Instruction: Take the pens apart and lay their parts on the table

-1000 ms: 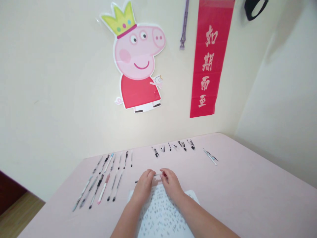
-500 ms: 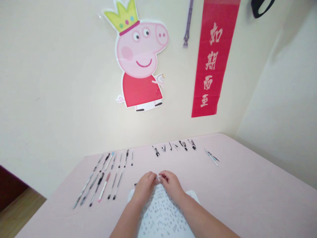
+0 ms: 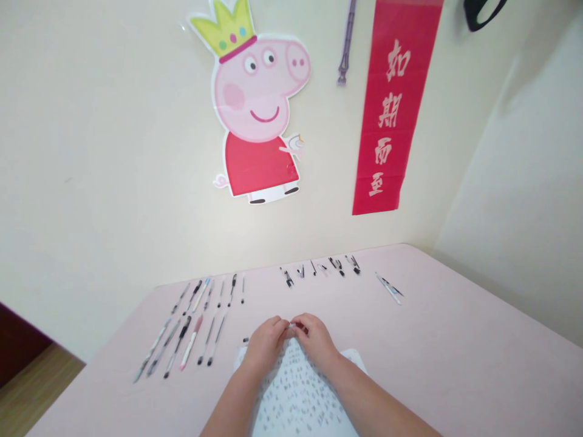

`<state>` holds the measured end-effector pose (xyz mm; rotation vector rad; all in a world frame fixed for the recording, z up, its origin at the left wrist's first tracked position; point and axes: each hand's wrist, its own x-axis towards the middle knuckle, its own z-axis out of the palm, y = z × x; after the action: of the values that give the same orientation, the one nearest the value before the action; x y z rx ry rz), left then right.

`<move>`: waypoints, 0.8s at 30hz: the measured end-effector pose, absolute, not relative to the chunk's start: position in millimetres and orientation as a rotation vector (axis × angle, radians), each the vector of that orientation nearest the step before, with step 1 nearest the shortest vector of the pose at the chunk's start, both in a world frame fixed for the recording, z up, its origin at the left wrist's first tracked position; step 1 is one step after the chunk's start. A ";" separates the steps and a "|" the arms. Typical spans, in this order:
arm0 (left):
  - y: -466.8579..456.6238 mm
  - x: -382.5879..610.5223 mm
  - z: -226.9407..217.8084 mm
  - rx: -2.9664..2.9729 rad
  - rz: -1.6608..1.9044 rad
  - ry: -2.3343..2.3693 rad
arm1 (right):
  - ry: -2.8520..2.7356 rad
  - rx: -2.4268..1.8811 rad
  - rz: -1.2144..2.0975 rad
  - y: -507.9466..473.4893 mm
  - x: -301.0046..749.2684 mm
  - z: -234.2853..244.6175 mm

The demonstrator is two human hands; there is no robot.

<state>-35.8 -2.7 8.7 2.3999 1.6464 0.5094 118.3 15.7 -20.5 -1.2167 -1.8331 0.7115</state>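
Seen from the two hands, with twelve o'clock toward the wall, a front row of six pens [image 3: 184, 344] lies at nine o'clock on the pink-covered desk [image 3: 109, 394], a pink-and-white one among them; at ten o'clock a back row of seven pens [image 3: 208, 295] runs just beyond it. Between eleven and twelve, a crowned cartoon-pig cutout [image 3: 262, 164] in a red dress is fixed to the wall. The left hand [image 3: 265, 345] has its fingers closed around a slim pen [image 3: 246, 340], whose dark end pokes out at nine o'clock. A handwritten sheet [image 3: 296, 397] lies at six o'clock, beneath the forearms. The fingers of the right hand [image 3: 317, 340] meet the left ones in a pinch on a small pale piece [image 3: 292, 326]; whether it belongs to the pen cannot be told. At one o'clock stands a row of small pen parts [image 3: 337, 266], below a purple strap [image 3: 347, 45] and a red banner [image 3: 395, 109] on the wall. At two o'clock a white pen [image 3: 388, 288] lies beside a thin dark piece [image 3: 394, 287].
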 end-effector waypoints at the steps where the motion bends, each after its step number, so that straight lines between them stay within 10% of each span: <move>1: -2.5 -36.1 8.3 2.398 0.515 1.642 | -1.837 -1.218 0.713 15.5 118.5 -20.2; 24: -2.4 -35.1 8.9 2.368 0.445 1.665 | -1.827 -1.195 0.734 17.7 118.7 -22.0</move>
<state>-35.1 -2.4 8.9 2.3683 1.6649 0.4449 118.7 17.7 -22.0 -1.1949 -1.8272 0.7344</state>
